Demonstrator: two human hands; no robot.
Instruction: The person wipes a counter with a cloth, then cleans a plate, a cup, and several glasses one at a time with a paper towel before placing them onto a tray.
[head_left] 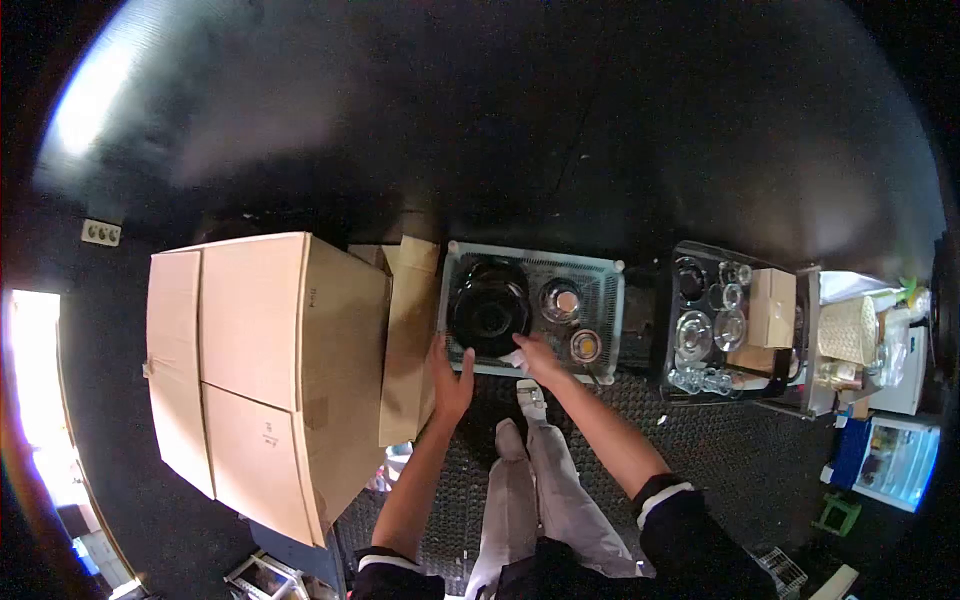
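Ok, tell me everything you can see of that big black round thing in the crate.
The black round part sits in the left half of a pale mesh crate, face up, with concentric rings and a dark hollow centre. It looks glossy, metal or plastic; I cannot tell which. The left hand is open at its lower left edge; the right hand holds a white cloth against its lower right rim.

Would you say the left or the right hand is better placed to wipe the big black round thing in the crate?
Right, probably. The right hand already rests at the black round object in the crate, with a white cloth at its fingers. The left hand is open beside the crate's edge, holding nothing.
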